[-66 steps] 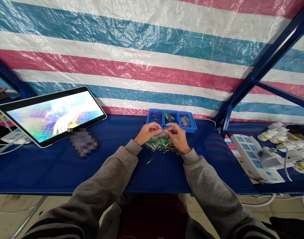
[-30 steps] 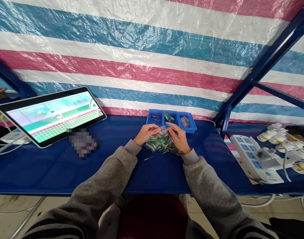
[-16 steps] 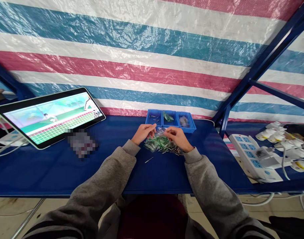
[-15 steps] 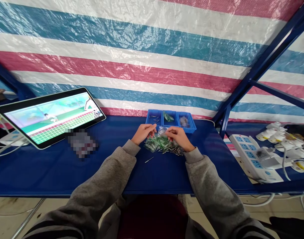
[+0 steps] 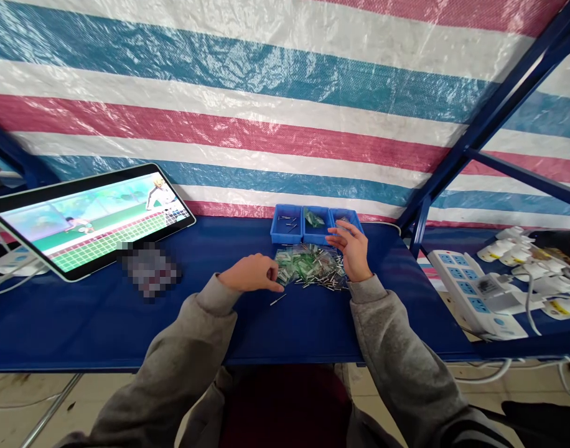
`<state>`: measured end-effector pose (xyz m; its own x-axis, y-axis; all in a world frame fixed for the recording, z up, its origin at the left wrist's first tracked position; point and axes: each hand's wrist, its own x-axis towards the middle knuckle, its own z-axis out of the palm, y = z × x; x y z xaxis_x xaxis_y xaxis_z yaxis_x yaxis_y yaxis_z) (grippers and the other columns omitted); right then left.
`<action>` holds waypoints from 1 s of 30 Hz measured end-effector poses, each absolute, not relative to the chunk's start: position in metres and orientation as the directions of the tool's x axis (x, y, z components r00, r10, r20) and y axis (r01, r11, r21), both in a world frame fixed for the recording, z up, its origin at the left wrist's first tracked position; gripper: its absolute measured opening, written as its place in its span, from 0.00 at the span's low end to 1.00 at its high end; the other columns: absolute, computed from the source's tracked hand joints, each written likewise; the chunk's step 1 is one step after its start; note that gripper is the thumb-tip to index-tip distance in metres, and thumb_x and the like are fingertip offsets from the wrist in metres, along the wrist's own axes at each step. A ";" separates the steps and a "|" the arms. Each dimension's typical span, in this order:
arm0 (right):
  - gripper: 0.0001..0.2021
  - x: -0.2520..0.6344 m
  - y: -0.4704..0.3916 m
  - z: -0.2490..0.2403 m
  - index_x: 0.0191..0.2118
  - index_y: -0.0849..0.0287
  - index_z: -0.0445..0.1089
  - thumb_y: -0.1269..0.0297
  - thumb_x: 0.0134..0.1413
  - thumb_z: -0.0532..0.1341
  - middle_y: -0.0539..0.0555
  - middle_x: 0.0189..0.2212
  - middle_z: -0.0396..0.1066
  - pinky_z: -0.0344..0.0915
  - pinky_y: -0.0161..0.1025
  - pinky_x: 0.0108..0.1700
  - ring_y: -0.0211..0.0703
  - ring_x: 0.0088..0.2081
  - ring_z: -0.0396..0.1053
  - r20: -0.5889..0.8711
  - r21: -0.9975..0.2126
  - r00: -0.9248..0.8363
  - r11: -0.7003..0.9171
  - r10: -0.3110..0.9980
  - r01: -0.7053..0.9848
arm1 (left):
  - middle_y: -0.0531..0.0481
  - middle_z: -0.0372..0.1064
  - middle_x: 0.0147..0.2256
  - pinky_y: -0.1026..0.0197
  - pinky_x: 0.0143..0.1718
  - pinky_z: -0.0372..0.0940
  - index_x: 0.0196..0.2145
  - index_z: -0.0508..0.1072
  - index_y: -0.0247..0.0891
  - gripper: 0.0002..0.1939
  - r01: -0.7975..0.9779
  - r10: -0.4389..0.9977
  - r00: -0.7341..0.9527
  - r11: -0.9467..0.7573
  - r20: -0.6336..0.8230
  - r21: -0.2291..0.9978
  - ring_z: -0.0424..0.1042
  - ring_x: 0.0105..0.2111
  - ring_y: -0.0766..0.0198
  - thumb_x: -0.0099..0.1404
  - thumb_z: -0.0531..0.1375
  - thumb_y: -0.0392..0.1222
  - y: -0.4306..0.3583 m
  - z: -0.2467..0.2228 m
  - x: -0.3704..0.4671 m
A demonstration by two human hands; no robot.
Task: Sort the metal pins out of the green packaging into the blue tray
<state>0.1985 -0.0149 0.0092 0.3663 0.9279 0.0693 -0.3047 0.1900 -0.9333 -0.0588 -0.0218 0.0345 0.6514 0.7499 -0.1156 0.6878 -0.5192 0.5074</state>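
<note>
Fingers, left hand (image 5: 247, 275): curled, with a gap between the thumb and first finger. I can see nothing held there.
Fingers, right hand (image 5: 358, 254): spread apart, up by the box on the right. They seem to hold nothing. I cannot tell if they touch that box.
Clock: 12 is the far side, 6 is the person's lap.
Striped sheet (image 5: 266, 96): hangs at 12, behind everything.
Worktop (image 5: 182, 336): blue and flat, below both hands.
Screen (image 5: 98, 214): leans at 10 o'clock from the left hand, with a cartoon on it.
Power strip (image 5: 467, 286): white, between 3 and 4 o'clock from the right hand, well apart.
Blue boxes (image 5: 286, 238): three in a row, just beyond the pile at 12. The left one has a few metal pins (image 5: 292, 228), the middle one has a green bag (image 5: 314, 218). The right one is mostly behind the right hand.
Pile (image 5: 308, 264): bags with green in them, and lots of pins at its right end. It lies between the hands, 2 to 3 o'clock from the left fingers, 8 from the right hand. Its long way runs about 9 to 3.
Loose pin (image 5: 278, 300): alone, just beside the left thumb at 6 o'clock, pointing 8 to 2. The left hand is much nearer.
</note>
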 end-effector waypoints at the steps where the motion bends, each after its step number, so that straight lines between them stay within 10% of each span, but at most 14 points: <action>1: 0.13 0.196 -0.016 0.011 0.38 0.59 0.71 0.62 0.44 0.66 0.52 0.29 0.77 0.74 0.40 0.32 0.41 0.26 0.75 0.078 -0.941 0.347 0.184 0.935 -0.285 | 0.51 0.70 0.22 0.64 0.23 0.54 0.21 0.73 0.40 0.15 0.733 0.774 0.622 -0.521 -0.120 0.438 0.68 0.24 0.62 0.50 0.69 0.53 -0.032 0.031 -0.061; 8: 0.10 0.192 -0.018 0.011 0.35 0.59 0.72 0.60 0.45 0.64 0.51 0.25 0.75 0.71 0.40 0.30 0.40 0.24 0.73 0.143 -0.971 0.279 0.189 0.949 -0.145 | 0.47 0.73 0.32 0.63 0.26 0.55 0.28 0.71 0.38 0.04 0.757 0.762 0.642 -0.609 -0.092 0.236 0.71 0.29 0.59 0.61 0.60 0.37 -0.050 0.013 -0.047; 18: 0.11 0.186 -0.016 -0.003 0.34 0.58 0.75 0.56 0.53 0.62 0.54 0.30 0.75 0.68 0.38 0.29 0.43 0.29 0.71 0.398 -0.869 0.027 0.367 0.917 0.332 | 0.48 0.74 0.29 0.62 0.31 0.61 0.32 0.74 0.37 0.13 0.442 0.777 0.445 -0.623 0.445 0.646 0.70 0.28 0.62 0.66 0.55 0.47 0.017 0.012 -0.002; 30: 0.10 0.181 -0.021 -0.002 0.32 0.58 0.72 0.56 0.56 0.59 0.52 0.27 0.73 0.64 0.37 0.30 0.40 0.27 0.68 0.428 -0.806 -0.111 0.434 0.897 0.402 | 0.45 0.76 0.33 0.60 0.36 0.66 0.33 0.77 0.38 0.15 0.346 0.762 0.315 -0.647 0.565 0.680 0.73 0.33 0.59 0.66 0.58 0.52 0.006 0.001 -0.005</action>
<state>0.1807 -0.0209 -0.0020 -0.1106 0.8970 0.4279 0.4021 0.4341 -0.8061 -0.0051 0.0059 0.0008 0.3150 0.7623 0.5654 0.3458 -0.6469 0.6796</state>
